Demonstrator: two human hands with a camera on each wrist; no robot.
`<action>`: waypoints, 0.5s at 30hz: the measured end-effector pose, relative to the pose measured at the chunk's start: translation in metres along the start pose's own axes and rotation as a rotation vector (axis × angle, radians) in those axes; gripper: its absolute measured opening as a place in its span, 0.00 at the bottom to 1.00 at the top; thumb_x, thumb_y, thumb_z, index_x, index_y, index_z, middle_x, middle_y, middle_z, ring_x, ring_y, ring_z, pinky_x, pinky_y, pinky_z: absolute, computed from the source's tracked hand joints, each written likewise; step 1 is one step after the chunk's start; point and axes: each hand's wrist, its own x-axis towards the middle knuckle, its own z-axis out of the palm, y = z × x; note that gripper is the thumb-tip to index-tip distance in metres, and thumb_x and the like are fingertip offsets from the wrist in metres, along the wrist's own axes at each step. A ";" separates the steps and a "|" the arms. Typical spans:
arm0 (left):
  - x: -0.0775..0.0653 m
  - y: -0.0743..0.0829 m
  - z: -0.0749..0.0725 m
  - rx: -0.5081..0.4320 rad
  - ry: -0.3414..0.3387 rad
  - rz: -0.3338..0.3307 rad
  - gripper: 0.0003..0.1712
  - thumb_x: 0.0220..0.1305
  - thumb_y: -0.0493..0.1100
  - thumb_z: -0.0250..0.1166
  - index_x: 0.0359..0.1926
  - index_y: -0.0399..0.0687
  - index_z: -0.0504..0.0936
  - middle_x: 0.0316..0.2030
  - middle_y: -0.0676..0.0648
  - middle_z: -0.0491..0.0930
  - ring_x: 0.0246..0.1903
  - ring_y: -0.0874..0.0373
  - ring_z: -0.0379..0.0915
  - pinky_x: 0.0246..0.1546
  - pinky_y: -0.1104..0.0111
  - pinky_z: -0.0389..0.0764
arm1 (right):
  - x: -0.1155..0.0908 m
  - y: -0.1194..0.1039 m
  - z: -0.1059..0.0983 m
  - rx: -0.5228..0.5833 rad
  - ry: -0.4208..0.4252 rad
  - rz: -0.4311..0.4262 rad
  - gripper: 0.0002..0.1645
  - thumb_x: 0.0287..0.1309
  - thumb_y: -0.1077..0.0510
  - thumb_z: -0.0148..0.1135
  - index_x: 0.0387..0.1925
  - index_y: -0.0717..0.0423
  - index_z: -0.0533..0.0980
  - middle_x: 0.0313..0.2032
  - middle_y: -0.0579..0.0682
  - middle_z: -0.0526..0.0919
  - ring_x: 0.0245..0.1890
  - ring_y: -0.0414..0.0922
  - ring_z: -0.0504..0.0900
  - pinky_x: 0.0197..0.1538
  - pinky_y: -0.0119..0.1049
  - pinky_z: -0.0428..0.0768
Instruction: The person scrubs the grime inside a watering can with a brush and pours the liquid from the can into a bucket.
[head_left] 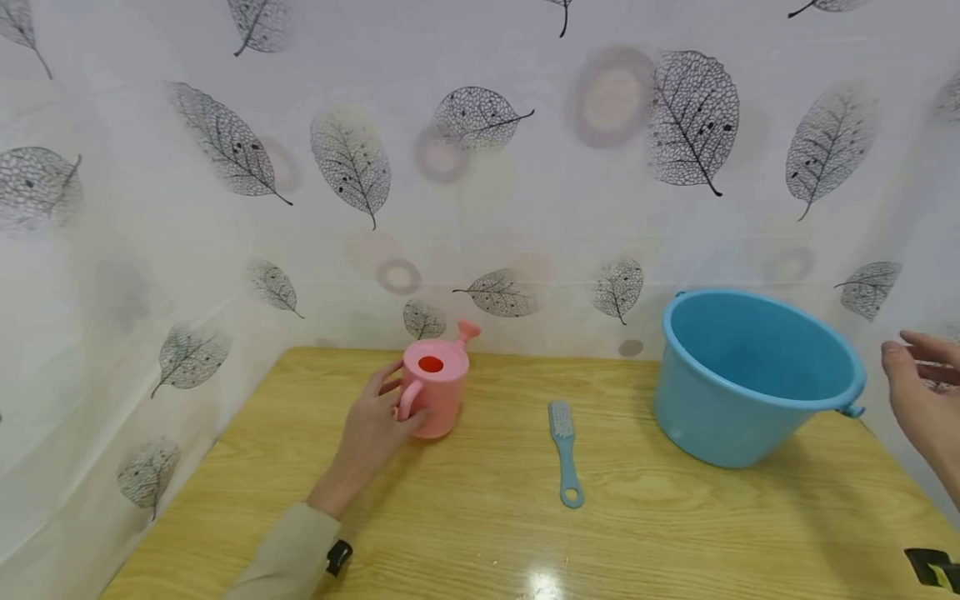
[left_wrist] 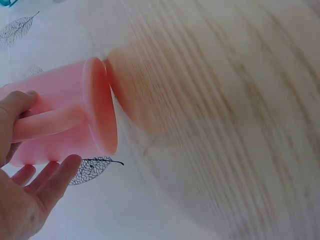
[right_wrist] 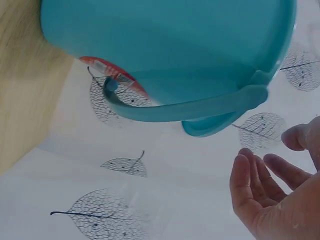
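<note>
A pink watering can is near the back of the table at left, its spout pointing away to the right. My left hand grips it from the handle side, thumb and fingers on opposite sides of the body. In the left wrist view, the can's base shows at a slant beside its reflection in the tabletop. My right hand is in the air right of a large blue bucket, fingers loosely bent and holding nothing. The bucket's handle hangs down its side in the right wrist view.
A grey-blue brush lies bristles up on the wooden table, between the watering can and the bucket. A white leaf-patterned curtain rises behind the table and along its sides.
</note>
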 end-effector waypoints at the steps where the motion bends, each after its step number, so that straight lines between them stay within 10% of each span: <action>1: 0.001 -0.001 -0.001 -0.009 -0.003 -0.013 0.25 0.53 0.43 0.81 0.48 0.31 0.87 0.68 0.40 0.72 0.59 0.38 0.80 0.53 0.51 0.87 | -0.003 -0.003 -0.002 0.000 0.006 -0.001 0.25 0.79 0.52 0.48 0.68 0.59 0.72 0.62 0.70 0.78 0.40 0.09 0.51 0.58 0.12 0.60; 5: 0.004 -0.007 -0.003 -0.056 -0.010 -0.026 0.25 0.53 0.41 0.81 0.50 0.31 0.86 0.68 0.39 0.72 0.58 0.39 0.81 0.50 0.54 0.88 | -0.011 -0.017 -0.011 0.017 0.013 -0.035 0.25 0.78 0.48 0.49 0.67 0.55 0.74 0.63 0.64 0.80 0.42 0.08 0.54 0.56 0.11 0.60; 11: 0.007 -0.019 -0.008 -0.107 -0.009 -0.005 0.23 0.53 0.37 0.80 0.48 0.30 0.87 0.68 0.37 0.73 0.58 0.41 0.82 0.44 0.59 0.90 | -0.024 -0.035 -0.017 0.168 0.019 -0.193 0.22 0.72 0.54 0.58 0.61 0.60 0.79 0.47 0.11 0.73 0.40 0.08 0.64 0.46 0.08 0.60; 15: 0.007 -0.023 -0.012 -0.096 -0.006 -0.020 0.19 0.54 0.39 0.80 0.43 0.31 0.88 0.68 0.36 0.73 0.63 0.38 0.76 0.43 0.58 0.90 | -0.034 -0.042 -0.017 0.269 -0.035 -0.301 0.20 0.68 0.62 0.61 0.59 0.64 0.80 0.46 0.09 0.70 0.41 0.10 0.70 0.46 0.05 0.65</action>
